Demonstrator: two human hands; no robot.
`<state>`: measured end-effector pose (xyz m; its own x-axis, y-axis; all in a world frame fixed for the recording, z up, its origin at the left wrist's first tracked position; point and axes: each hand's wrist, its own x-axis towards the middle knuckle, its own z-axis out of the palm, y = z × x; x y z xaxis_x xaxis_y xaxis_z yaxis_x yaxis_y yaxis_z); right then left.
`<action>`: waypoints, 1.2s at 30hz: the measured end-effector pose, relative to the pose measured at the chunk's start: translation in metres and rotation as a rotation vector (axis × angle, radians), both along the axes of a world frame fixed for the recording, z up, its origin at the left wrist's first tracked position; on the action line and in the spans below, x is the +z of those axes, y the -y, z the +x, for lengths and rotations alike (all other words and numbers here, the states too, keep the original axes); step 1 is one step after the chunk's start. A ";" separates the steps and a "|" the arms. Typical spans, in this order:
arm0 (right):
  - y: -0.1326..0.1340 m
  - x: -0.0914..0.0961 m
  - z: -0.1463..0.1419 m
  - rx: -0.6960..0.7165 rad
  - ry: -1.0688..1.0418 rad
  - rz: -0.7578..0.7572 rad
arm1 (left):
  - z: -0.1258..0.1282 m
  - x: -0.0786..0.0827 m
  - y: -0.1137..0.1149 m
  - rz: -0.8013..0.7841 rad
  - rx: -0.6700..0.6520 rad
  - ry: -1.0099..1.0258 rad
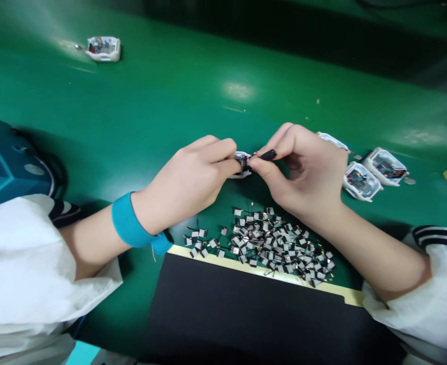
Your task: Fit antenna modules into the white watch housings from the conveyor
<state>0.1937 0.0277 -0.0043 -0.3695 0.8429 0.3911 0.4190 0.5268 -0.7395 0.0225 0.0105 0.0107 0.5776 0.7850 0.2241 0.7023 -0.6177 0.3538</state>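
While the two hands meet over a green workbench [170,96], a small white plastic casing [241,172] sits between them, held just above the bench. The person's left hand [185,182] grips it closely, fingers curled round and nearly closed on its edge. The right hand [303,170] comes in from the other side, thumb and forefinger pinched narrowly on a short black tool [269,155], whose end touches the casing. Any print inside the casing is too small to read from here. A blue band [130,223] circles the left wrist, and white sleeves [25,263] are pushed back on both forearms.

Just below the hands lies a loose heap of tiny black-and-silver parts [269,243] with thin wires, beside the cream edge of a black mat [246,299]. Past the right hand sit two more open casings [362,181] [386,166], and another [332,140] lies partly behind the fingers. One more casing [103,48] sits well apart, far up the bench.
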 end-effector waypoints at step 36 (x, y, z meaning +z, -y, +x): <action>0.001 0.013 0.016 0.228 0.541 0.540 | -0.004 0.000 0.000 -0.189 -0.005 0.277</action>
<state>0.2100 0.0263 0.0083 -0.7655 0.4686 0.4408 0.4856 0.8703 -0.0820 0.0187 0.0102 0.0105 0.5187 0.8251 0.2238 0.5607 -0.5260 0.6395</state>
